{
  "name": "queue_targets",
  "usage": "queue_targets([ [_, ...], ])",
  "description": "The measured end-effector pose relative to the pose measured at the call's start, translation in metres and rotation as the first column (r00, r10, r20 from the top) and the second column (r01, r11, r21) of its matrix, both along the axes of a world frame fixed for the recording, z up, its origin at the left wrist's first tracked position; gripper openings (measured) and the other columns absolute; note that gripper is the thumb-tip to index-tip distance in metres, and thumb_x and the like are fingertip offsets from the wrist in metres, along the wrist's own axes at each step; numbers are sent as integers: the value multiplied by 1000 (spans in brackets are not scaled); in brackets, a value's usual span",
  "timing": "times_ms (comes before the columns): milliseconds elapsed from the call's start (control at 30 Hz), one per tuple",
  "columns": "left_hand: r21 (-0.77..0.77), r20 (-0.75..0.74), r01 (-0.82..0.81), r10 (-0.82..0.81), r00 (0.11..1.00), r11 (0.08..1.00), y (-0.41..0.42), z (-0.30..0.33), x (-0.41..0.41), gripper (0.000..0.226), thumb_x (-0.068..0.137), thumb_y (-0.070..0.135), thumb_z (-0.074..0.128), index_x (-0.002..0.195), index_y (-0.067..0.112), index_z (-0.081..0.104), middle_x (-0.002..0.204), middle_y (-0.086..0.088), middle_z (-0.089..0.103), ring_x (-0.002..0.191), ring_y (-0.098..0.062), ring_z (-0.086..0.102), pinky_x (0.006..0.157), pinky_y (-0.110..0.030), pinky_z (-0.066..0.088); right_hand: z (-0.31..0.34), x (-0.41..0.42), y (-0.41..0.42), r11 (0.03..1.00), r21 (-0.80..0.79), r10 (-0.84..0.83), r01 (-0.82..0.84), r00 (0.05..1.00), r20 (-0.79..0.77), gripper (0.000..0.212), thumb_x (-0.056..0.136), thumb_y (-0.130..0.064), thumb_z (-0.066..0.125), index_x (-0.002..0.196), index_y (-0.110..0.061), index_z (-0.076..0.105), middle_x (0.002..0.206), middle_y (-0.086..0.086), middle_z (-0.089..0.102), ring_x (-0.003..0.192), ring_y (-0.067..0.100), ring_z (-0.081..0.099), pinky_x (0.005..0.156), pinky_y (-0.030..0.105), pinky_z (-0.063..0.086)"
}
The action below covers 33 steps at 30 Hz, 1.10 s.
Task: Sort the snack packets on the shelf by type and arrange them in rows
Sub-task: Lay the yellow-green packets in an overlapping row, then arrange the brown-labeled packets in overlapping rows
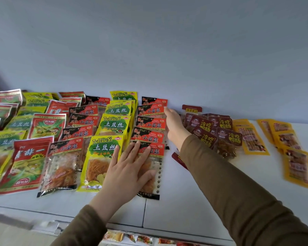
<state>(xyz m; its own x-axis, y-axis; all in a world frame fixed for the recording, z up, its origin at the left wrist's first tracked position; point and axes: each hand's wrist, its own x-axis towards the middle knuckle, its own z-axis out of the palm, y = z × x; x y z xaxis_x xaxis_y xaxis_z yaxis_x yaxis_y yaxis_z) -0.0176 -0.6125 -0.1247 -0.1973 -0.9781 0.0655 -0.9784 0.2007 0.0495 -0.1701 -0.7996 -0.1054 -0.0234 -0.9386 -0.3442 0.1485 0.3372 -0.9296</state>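
Snack packets lie in overlapping rows on a white shelf [185, 201]. A row of black-and-red packets [150, 124] runs front to back at the centre. My left hand [130, 166] lies flat with spread fingers on the front packet of that row [154, 174]. My right hand [172, 125] reaches along the row's right edge, its fingers touching the back packets. To the left run a row of yellow packets [112, 123] and a second black-and-red row [78, 134]. Dark red packets [210, 132] and orange packets [252, 139] lie on the right.
Red-and-green packets [25, 164] and more yellow ones fill the shelf's left end. A blue-grey wall [167, 50] closes the back. More orange packets [295, 157] lie far right. A lower shelf with packets [140, 239] shows below the front edge.
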Motion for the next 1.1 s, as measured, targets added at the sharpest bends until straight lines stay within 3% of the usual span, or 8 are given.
queue_targets([
  [167,-10,-47,-28,27,999,1000,9,-2,12,85,88,88,-4,161,45,-6,170,6,-16,156,-17,-24,126,-46,-17,-5,-10,36,1000,-16,-13,13,1000,-2,48,109,-42,39,150,-17,42,141,5,56,131,23,52,109,50,44],
  [300,4,-7,-28,28,1000,1000,14,-7,10,91,86,87,-8,162,36,-8,172,-1,-6,158,-21,-15,126,-47,-15,-8,-6,64,1000,-6,-6,7,999,47,51,108,-44,42,154,-22,36,136,2,57,113,16,57,69,29,50],
  [400,11,7,-37,37,999,999,13,-8,4,95,84,87,-12,162,34,-9,173,-4,-2,158,-22,-13,126,-48,-16,-6,-1,72,1000,-2,-5,6,996,95,56,107,-44,44,159,-28,28,154,3,45,129,22,53,90,44,56],
  [500,18,11,-48,48,999,999,11,-3,3,100,82,88,-12,165,34,2,172,-7,11,160,-26,0,127,-51,-10,-6,-2,74,999,-33,14,-12,998,66,56,107,-42,46,158,-27,30,160,5,40,143,26,43,115,50,40],
  [600,-12,-11,-38,38,999,999,6,6,5,94,88,86,-2,164,34,15,169,-6,21,158,-28,11,128,-54,-2,0,-4,77,996,-87,-9,7,1000,-27,59,108,-37,46,161,-26,23,165,2,31,149,23,34,114,40,34],
  [800,97,40,33,-37,999,995,-11,15,12,96,81,87,-5,163,38,0,173,-2,1,159,-25,-8,125,-55,-13,18,-8,86,968,-183,119,-169,960,-253,56,107,-34,49,159,-24,30,165,-1,31,150,19,32,116,38,29],
  [1000,-73,-240,63,-79,967,995,-29,38,-2,82,91,79,23,162,39,15,173,-1,2,159,-25,-8,122,-46,-9,30,-77,100,948,-316,-152,30,917,-370,36,105,-26,53,141,-21,55,138,-8,59,119,4,56,94,19,46],
  [1100,-98,-271,125,-147,951,987,-38,41,-27,80,92,73,30,161,35,19,173,-1,4,159,-24,-8,127,-49,1,27,-117,104,930,-308,-305,198,886,-349,29,103,-23,55,130,-22,62,122,-14,63,109,-2,58,101,27,49],
])
